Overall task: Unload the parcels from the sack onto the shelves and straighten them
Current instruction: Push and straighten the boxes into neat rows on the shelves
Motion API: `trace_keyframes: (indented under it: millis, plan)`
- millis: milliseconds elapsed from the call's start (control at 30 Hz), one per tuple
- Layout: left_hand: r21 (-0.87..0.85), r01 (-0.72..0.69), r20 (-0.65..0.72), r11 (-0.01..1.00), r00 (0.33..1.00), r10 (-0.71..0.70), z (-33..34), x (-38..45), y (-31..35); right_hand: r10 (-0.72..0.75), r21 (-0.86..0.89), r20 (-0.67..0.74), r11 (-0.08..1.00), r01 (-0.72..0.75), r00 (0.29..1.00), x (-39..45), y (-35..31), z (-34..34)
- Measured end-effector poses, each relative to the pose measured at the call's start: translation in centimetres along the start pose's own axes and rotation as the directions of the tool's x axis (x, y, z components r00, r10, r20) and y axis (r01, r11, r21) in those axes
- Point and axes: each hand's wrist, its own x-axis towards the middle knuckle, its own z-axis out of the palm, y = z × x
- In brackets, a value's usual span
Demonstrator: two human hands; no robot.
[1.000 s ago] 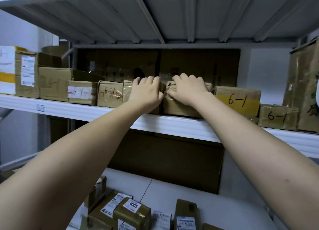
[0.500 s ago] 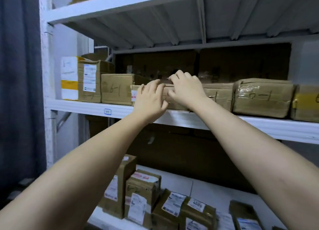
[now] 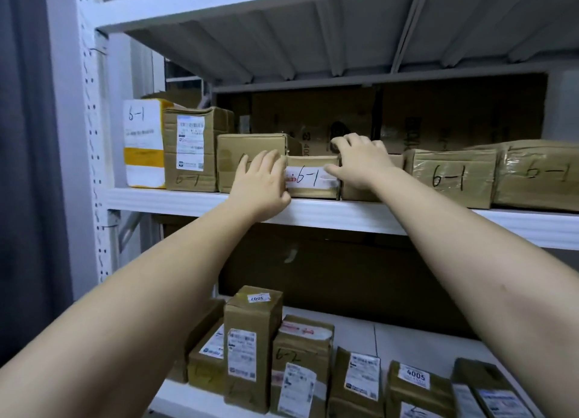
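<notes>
A small brown parcel [image 3: 311, 179] with a white label marked 6-1 stands at the front of the middle shelf [image 3: 188, 202]. My left hand [image 3: 263, 182] presses flat against its left end, fingers fairly straight, over the front of a larger brown box [image 3: 244, 149]. My right hand [image 3: 360, 162] rests on the neighbouring brown parcel [image 3: 360, 193], fingers curled over its top edge and thumb lying across the small parcel's label. More parcels marked 6-1 [image 3: 451, 174] line the shelf to the right. No sack is in view.
At the shelf's left end stand a white and yellow parcel [image 3: 144, 141] and a labelled box [image 3: 191, 148]. A taped box [image 3: 539, 176] sits far right. The lower shelf [image 3: 407, 333] holds several upright parcels [image 3: 253, 339]. A perforated post [image 3: 91, 135] and dark curtain [image 3: 25, 166] bound the left.
My view and both hands have shifted left along the shelf. The hands, close together before, now sit apart on either side of the small labelled parcel.
</notes>
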Motion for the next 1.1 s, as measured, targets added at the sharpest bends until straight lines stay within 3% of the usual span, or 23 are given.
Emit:
trace_keyframes:
  millis: [300, 433, 733, 1100]
  plan:
    - [0.048, -0.056, -0.016, 0.997, 0.998, 0.057, 0.7, 5.8, -1.6, -0.021, -0.018, 0.086, 1.000, 0.023, 0.996, 2.2, -0.4, 1.5]
    - [0.031, -0.089, -0.073, 0.996, 0.993, 0.091, 0.6, 8.9, -2.0, -0.017, -0.026, 0.057, 0.999, 0.019, 0.998, 2.7, 0.1, 2.0]
    - [0.053, -0.172, 0.088, 0.984, 0.982, 0.167, 2.1, 10.9, -4.5, 0.054, -0.109, 0.123, 0.993, -0.040, 0.991, 3.3, -0.3, 2.3]
    - [0.103, -0.216, -0.111, 0.971, 0.968, 0.227, 3.9, 10.9, -5.0, 0.056, -0.265, -0.039, 0.962, -0.064, 0.998, 2.8, -0.5, 3.9]
